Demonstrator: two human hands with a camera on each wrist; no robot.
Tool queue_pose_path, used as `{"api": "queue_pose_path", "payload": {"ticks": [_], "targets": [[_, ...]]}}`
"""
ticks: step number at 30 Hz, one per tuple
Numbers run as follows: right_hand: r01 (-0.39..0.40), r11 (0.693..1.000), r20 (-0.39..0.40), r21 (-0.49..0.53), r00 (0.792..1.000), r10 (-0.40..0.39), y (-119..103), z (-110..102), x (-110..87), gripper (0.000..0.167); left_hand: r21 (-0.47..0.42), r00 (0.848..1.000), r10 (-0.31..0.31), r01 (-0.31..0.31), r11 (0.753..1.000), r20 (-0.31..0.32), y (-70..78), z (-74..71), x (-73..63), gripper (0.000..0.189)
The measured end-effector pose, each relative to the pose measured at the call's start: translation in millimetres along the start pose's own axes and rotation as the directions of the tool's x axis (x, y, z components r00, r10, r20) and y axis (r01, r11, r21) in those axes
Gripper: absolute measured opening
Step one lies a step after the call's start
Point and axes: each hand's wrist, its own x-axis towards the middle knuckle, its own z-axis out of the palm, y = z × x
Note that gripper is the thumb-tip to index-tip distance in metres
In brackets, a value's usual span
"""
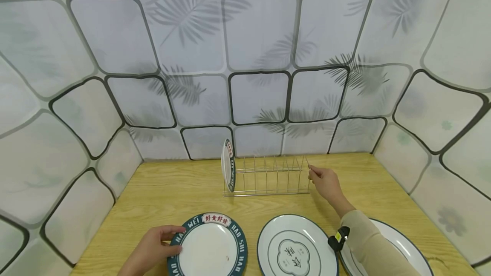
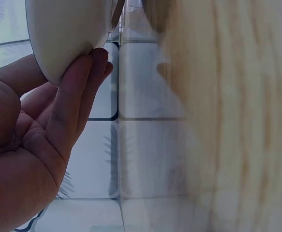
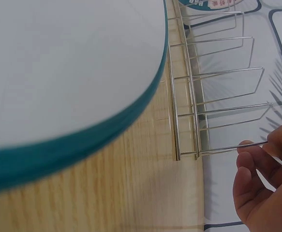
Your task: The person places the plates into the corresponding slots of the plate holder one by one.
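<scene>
In the head view my left hand (image 1: 153, 245) grips the left edge of a white plate (image 1: 209, 248) with a dark teal lettered rim. The left wrist view shows thumb and fingers on both sides of that plate's edge (image 2: 68, 34), its underside turned to the camera and tilted. My right hand (image 1: 326, 183) reaches to the right end of a wire dish rack (image 1: 264, 194). Seen from the right wrist, its thumb and index finger pinch the rack's end wire (image 3: 223, 149). At the rack's left end a matching teal-rimmed plate (image 1: 228, 165) stands upright.
A white plate with a thin blue rim (image 1: 281, 230) and flower-shaped centre mark lies front centre. Right of it, another large plate (image 1: 400, 242) sits partly under my right forearm. The wooden table (image 1: 172, 182) meets patterned walls at the back and sides.
</scene>
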Motion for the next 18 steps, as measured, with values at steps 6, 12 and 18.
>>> {"api": "queue_pose_path", "payload": {"ticks": [6, 12, 18], "targets": [[0.001, 1.0, 0.004, -0.001, 1.0, -0.001, 0.0, -0.2, -0.4, 0.037, -0.089, 0.998, 0.036, -0.031, 0.996, 0.053, -2.5, -4.0, -0.4, 0.045], [0.004, 1.0, 0.003, 0.001, 1.0, -0.004, -0.6, -0.4, -1.0, 0.037, -0.173, 0.993, 0.083, -0.067, 0.983, 0.087, -5.2, -6.9, -1.6, 0.052], [0.008, 1.0, -0.003, 0.0, 1.0, -0.008, -1.4, -0.7, -1.4, 0.037, -0.181, 0.998, 0.046, -0.04, 0.983, 0.032, -0.9, -6.1, -3.7, 0.051]]}}
